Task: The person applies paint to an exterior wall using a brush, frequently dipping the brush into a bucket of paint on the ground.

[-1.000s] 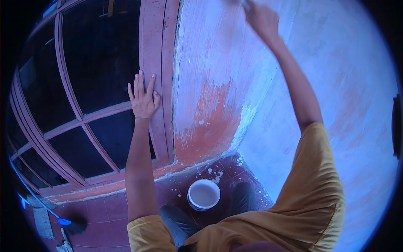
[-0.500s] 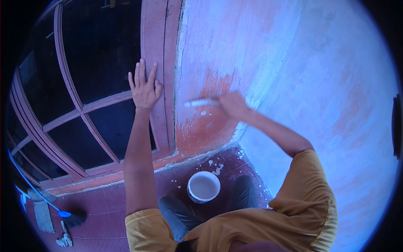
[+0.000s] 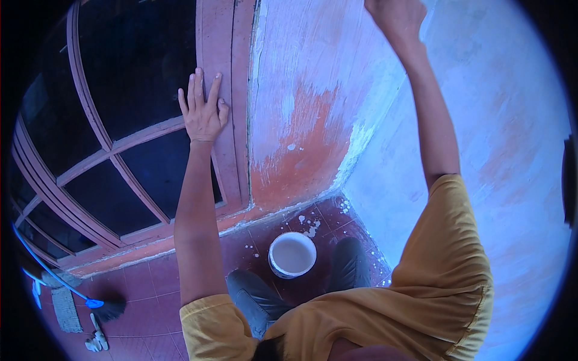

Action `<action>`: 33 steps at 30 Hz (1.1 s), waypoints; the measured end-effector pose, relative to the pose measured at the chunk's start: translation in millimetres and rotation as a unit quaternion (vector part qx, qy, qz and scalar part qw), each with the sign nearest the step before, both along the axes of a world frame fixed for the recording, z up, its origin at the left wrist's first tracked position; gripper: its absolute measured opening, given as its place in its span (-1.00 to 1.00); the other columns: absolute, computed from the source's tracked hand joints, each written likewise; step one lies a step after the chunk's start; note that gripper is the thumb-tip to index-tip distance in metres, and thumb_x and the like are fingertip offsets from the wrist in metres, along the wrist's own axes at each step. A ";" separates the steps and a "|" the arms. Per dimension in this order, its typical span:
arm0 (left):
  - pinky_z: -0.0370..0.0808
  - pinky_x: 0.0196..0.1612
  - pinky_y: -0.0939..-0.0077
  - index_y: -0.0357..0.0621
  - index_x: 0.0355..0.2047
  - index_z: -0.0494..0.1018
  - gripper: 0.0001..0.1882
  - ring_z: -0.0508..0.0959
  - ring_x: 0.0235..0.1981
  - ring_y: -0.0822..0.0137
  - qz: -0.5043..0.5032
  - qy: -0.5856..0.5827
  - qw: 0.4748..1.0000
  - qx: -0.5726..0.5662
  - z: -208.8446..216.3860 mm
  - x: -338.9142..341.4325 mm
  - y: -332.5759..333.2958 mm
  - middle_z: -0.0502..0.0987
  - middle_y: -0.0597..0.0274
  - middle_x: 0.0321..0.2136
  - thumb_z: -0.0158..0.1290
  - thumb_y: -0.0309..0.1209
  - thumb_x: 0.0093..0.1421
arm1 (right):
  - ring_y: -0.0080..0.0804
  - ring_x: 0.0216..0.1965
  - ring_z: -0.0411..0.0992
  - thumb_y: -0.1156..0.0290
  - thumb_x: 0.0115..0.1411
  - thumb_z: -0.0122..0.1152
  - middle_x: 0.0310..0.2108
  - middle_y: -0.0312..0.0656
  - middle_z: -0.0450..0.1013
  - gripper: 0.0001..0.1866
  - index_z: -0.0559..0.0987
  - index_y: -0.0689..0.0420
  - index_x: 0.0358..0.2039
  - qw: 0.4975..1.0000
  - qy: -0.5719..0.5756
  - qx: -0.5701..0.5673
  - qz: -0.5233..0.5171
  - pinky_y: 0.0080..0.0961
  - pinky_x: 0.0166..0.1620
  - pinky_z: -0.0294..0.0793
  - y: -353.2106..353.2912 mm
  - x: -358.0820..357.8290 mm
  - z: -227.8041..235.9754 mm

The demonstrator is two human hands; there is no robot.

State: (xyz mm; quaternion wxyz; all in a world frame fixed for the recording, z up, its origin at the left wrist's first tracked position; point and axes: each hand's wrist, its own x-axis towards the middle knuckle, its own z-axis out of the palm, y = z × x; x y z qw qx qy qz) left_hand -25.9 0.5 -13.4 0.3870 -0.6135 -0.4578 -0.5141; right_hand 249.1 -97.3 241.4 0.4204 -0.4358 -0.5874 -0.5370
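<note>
My left hand (image 3: 205, 114) lies flat with spread fingers on the pink wooden window frame (image 3: 224, 144). Up at the top edge, my right hand (image 3: 398, 21) is closed near the corner of the wall, its fingers partly cut off. The paintbrush it held half a second ago is out of view. Below it, the wall (image 3: 313, 54) carries streaky whitish paint, with a bare orange patch (image 3: 304, 156) low down beside the window. A white bucket (image 3: 272, 265) of pale paint stands on the floor between my legs.
A second, pale wall (image 3: 481, 150) meets the painted one at a corner on the right. White drips spot the dark red tiles (image 3: 141, 283). At the lower left lie a blue-handled broom (image 3: 94, 303), a grey mat (image 3: 65, 310) and a small pale brush-like thing (image 3: 96, 340).
My right hand has swung up and right from the orange patch to the top edge, taking the paintbrush out of sight. My left hand stays on the window frame.
</note>
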 end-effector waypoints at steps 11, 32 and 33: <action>-0.06 0.26 0.01 0.18 0.15 0.25 -0.44 0.09 0.26 0.18 -0.015 0.002 0.999 0.032 -2.8 -7.5 -4.7 0.08 0.13 0.24 -0.15 -0.32 0.07 | -0.19 -0.63 0.44 0.46 -0.06 0.10 -0.64 -0.16 0.41 -0.50 0.46 0.00 -0.01 0.867 -0.150 -0.475 0.003 -0.23 -0.57 0.40 -9.8 24.9 -337.2; 0.10 0.16 0.28 -0.43 0.02 0.21 -0.60 0.26 0.10 0.09 -0.303 -0.389 0.867 0.069 -99.5 125.6 -98.6 0.30 -0.09 0.01 -0.27 -0.38 0.27 | -0.34 -0.67 0.40 0.22 0.03 0.21 -0.66 -0.30 0.41 -0.57 0.50 -0.29 -0.02 0.998 0.021 -0.060 0.028 -0.38 -0.61 0.35 23.2 50.6 -202.5; 0.12 0.14 0.29 -0.44 -0.01 0.21 -0.62 0.27 0.08 0.13 -0.284 -0.451 0.845 -0.031 -138.2 136.4 -105.6 0.30 -0.08 -0.02 -0.28 -0.35 0.29 | -0.34 -0.68 0.38 0.26 0.02 0.21 -0.67 -0.31 0.38 -0.49 0.43 -0.29 0.06 0.996 0.013 -0.074 0.048 -0.39 -0.64 0.32 31.0 47.5 -236.4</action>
